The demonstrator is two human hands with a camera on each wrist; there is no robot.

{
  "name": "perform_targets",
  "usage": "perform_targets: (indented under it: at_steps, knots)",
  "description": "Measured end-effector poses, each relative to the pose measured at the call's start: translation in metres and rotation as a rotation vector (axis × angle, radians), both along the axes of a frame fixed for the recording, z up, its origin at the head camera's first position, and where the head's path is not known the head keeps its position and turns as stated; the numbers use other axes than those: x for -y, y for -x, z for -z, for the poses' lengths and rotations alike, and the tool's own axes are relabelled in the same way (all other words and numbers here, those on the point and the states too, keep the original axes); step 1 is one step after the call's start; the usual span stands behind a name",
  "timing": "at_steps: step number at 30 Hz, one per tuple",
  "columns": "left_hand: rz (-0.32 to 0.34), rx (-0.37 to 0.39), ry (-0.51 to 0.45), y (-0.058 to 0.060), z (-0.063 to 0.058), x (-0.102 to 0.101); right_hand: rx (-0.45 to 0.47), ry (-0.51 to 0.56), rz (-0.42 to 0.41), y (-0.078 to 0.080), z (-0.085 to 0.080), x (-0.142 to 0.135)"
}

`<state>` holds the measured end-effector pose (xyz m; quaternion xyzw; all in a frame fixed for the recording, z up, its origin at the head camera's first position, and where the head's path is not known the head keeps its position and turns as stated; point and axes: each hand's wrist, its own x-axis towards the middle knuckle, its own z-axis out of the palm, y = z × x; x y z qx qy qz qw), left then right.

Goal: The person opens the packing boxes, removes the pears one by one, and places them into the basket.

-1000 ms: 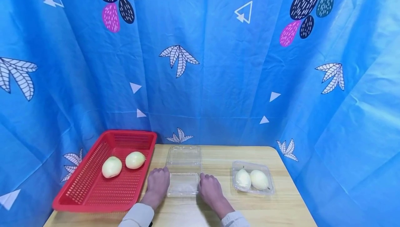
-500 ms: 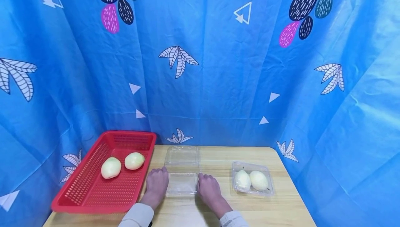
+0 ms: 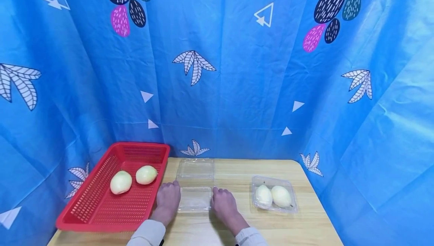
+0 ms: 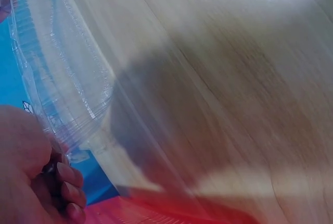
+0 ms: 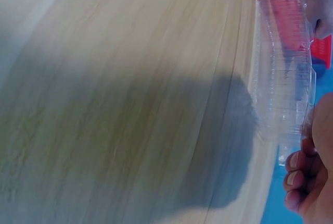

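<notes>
Behind, blue curtain; below open container, wooden table.

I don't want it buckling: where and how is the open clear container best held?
Hold the open clear container by the side edges of its nearer half, coming from left and right, as the left hand and right hand do. Its other half lies spread out beyond, so gripping both sides should probably steady it.

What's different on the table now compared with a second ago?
The open clear container has shifted slightly left, towards the red basket, together with the left hand and right hand holding its sides. Neither hand has let go. The basket, its two pale fruits and the filled container stayed put.
</notes>
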<state>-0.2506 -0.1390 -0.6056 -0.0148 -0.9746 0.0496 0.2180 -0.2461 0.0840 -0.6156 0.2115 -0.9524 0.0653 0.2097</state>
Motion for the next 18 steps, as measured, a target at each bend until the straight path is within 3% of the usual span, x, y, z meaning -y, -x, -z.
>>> perform_targets:
  at_steps: [5,18]
  knots:
    - [0.006,-0.003,-0.006,0.0005,0.0004,0.0024,0.017,0.004,0.007,0.0009,0.0014,0.0033]
    - [0.001,-0.094,-0.023,0.0018,0.0048,0.0013,-0.014,0.003,0.018,0.0031,0.0016,0.0066]
